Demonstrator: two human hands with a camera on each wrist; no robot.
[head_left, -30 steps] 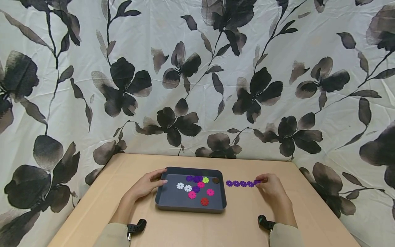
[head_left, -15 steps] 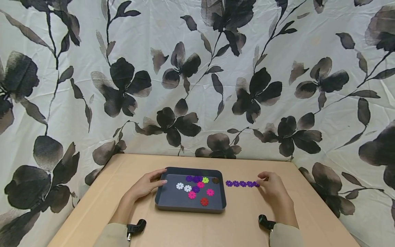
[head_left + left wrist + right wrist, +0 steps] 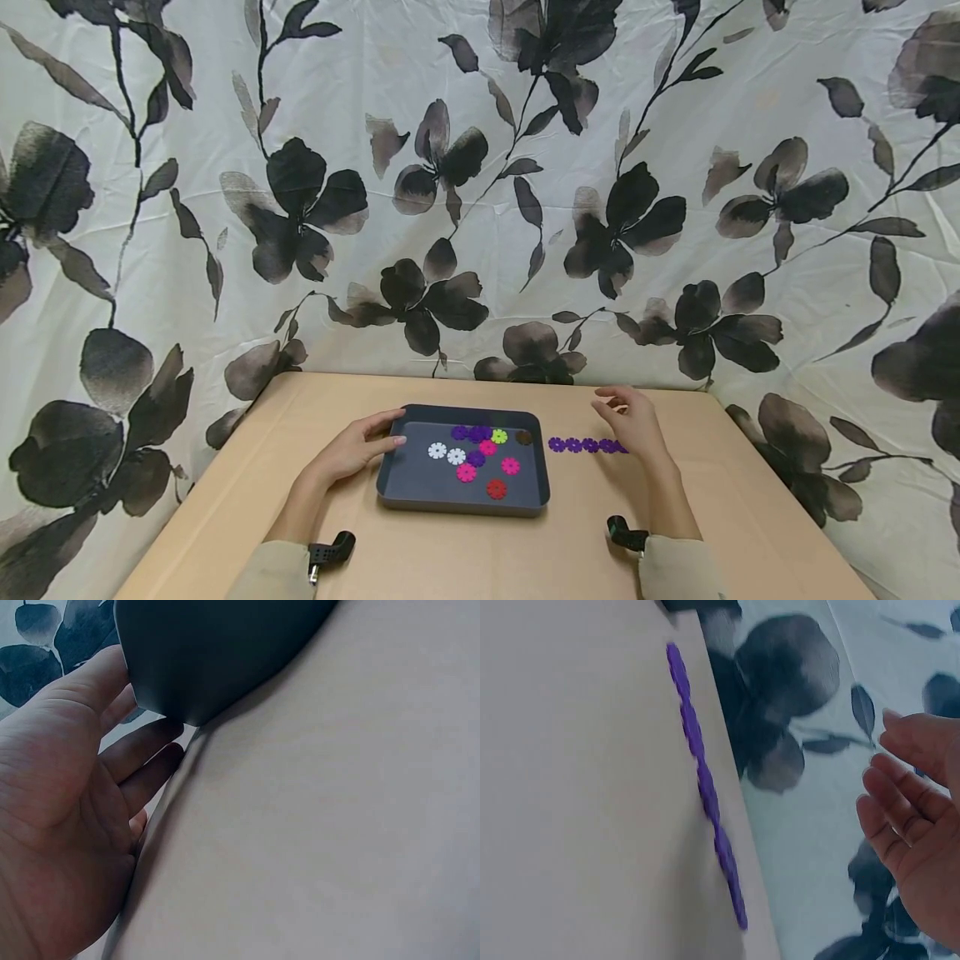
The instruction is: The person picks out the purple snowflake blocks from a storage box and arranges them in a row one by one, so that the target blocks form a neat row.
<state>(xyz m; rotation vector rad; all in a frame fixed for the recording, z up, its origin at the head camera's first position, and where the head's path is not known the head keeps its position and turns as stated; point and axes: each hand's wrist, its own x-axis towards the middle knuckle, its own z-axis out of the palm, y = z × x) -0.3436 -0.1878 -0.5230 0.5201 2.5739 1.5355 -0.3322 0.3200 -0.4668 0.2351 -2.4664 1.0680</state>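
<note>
My left hand [image 3: 354,450] holds the left edge of a dark grey tray [image 3: 420,498], thumb at its rim; the left wrist view shows the fingers by the tray's corner. Inside the tray lie small notched flower-shaped discs: white [image 3: 437,451], purple [image 3: 476,459], pink [image 3: 511,466], red [image 3: 497,489], brown [image 3: 524,437] and yellow-green [image 3: 499,436]. Right of the tray, a straight row of purple discs [image 3: 573,445] lies on the table, joined end to end. Raised above the row's right end, my right hand [image 3: 632,421] has loosely bent fingers and holds nothing.
The light wooden table [image 3: 480,550] ends at the back against a white cloth [image 3: 525,250] printed with dark flowers. A black wrist camera [image 3: 333,550] sits on the left wrist and another black camera [image 3: 627,535] on the right.
My right hand has let go of the row's right end, then lifted up and moved left. The purple row stays in place. The left hand and the tray have not moved.
</note>
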